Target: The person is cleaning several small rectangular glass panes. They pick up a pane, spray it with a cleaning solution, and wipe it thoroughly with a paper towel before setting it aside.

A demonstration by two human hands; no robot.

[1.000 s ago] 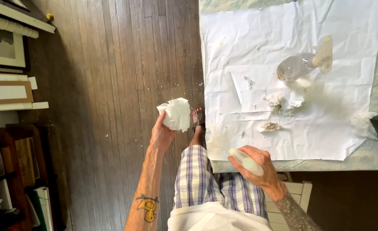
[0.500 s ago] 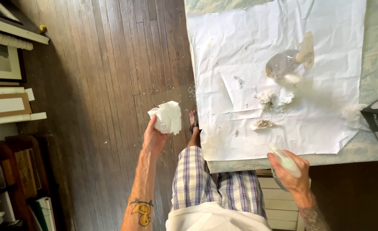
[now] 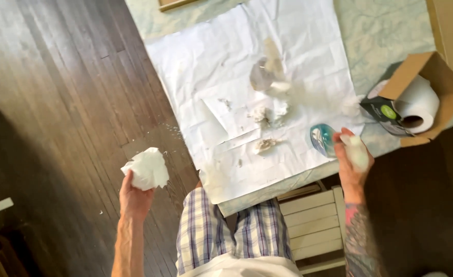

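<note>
A person in plaid shorts [image 3: 226,231] stands at the near edge of a table [image 3: 390,31] spread with white paper [image 3: 237,61]. The left hand [image 3: 134,197], out over the dark wood floor [image 3: 57,102] and well clear of the table, closes its fingers around the underside of a crumpled wad of white paper [image 3: 147,168]. The wad looks light and soft, easily crushed, and probably best gripped loosely round its bulk.

The right hand [image 3: 353,164] hovers at the table's near right edge, fingers curled around a pale, blurred object [image 3: 356,151] whose kind cannot be made out. Just beside its fingertips sits a small teal and clear thing [image 3: 323,138] on the sheet's near right corner; it looks hard and smooth, possibly slippery or fragile.

Scraps of torn paper [image 3: 267,113] lie near the middle of the sheet, with a blurred glassy object [image 3: 265,74] beyond them. An open cardboard box [image 3: 436,72] holding a white paper roll [image 3: 416,102] rests at the right edge. A pale wooden chair [image 3: 313,225] stands under the near edge.
</note>
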